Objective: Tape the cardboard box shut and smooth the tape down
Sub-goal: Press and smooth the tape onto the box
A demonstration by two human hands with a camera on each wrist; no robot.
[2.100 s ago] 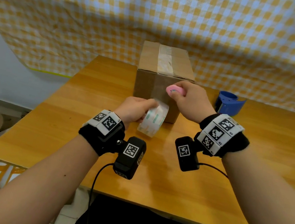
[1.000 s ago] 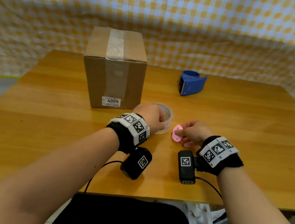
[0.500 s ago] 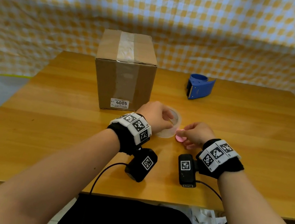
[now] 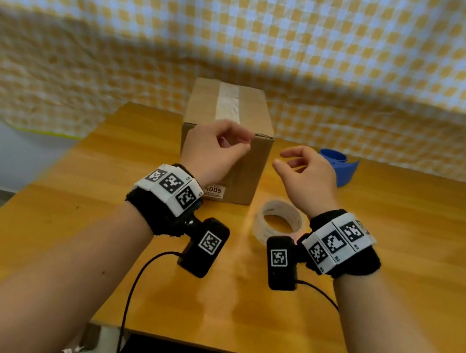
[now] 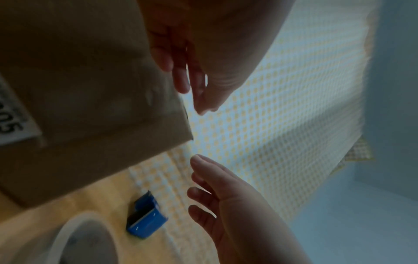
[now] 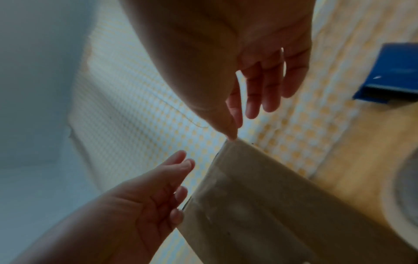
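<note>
Head view: both hands hover empty with loosely curled fingers — left hand (image 4: pixel 215 148) before the box (image 4: pixel 225 144) at mid-table, right hand (image 4: pixel 307 173) beside it. Flatten fingers, then press along the tape strip (image 4: pixel 228 104) from the middle outward — firmly over the edge.

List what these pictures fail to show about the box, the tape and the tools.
- Box label, head view: the left hand's wrist covers its first digit.
- Tape on the box's front, head view: hidden behind the left hand; wrist views too blurred to judge smoothness.
- Tape roll, head view: near edge covered by the right wrist's camera.
- Blue dispenser: partly behind the right hand.
</note>
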